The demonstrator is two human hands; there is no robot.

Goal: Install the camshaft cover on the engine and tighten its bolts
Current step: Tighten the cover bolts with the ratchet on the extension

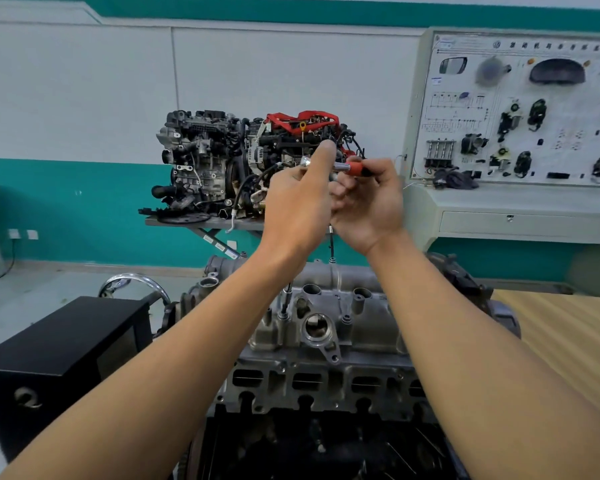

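Note:
The grey aluminium camshaft cover (326, 306) sits on top of the engine (319, 386) directly below me. Both hands are raised above it on a ratchet wrench (343, 167) with a chrome shaft and a red and black handle. My left hand (298, 206) pinches the ratchet's head, with the index finger stretched over it. My right hand (368, 206) grips the red handle. A thin extension bar (331, 242) stands upright at the cover's far edge, below my hands. A second bar (286, 301) stands on the cover's left side.
A black box (59, 351) stands to the left of the engine, with a chrome hoop (136, 282) behind it. A wooden tabletop (561, 334) lies at the right. Two display engines (243, 164) sit on a stand at the back, and a training board (520, 109) is at the back right.

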